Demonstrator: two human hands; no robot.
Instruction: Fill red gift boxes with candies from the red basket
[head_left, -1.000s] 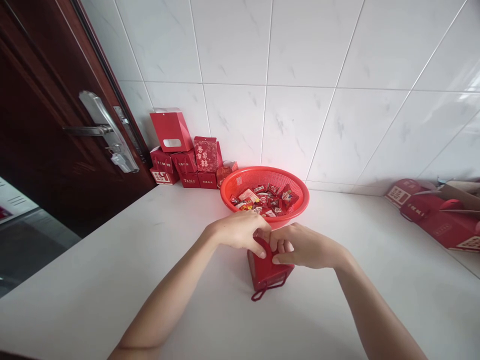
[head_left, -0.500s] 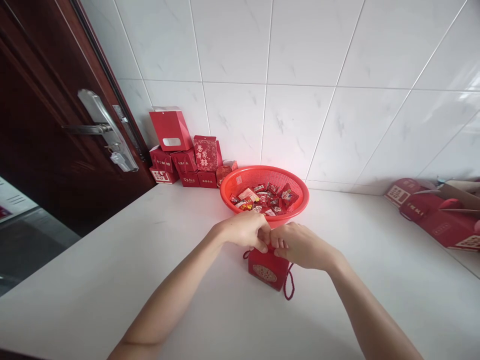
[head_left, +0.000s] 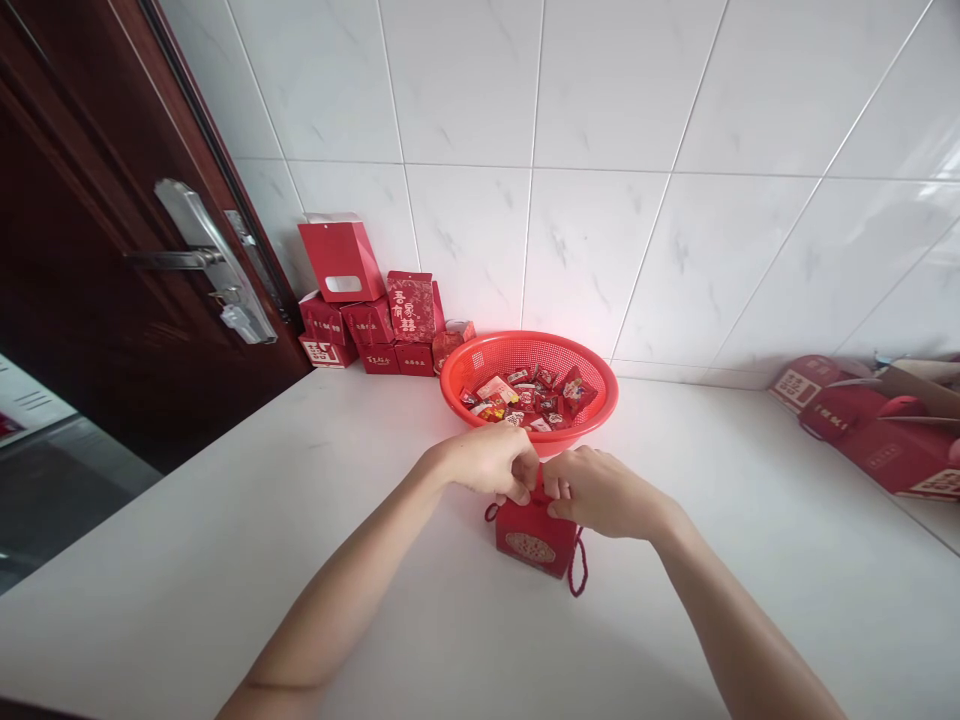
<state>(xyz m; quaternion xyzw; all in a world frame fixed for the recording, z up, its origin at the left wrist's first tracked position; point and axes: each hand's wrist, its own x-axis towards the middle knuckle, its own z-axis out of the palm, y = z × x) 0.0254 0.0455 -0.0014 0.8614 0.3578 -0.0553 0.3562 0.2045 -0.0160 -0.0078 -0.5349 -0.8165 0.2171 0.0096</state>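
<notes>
A small red gift box with a pale oval emblem on its front stands on the white table. Dark red cord loops hang at its two sides. My left hand pinches the top of the box on the left, its fingers curled. On the right, my right hand grips the same top edge with bent fingers. Both hands partly cover the top flaps. Just behind them sits a red plastic basket holding several wrapped candies.
Several red gift boxes are stacked against the tiled wall at the back left. More red boxes lie at the right edge. A dark wooden door with a metal handle stands to the left.
My hands have parted slightly at the top of the box, showing more of its red top between them. The box has shifted or tilted very little.
</notes>
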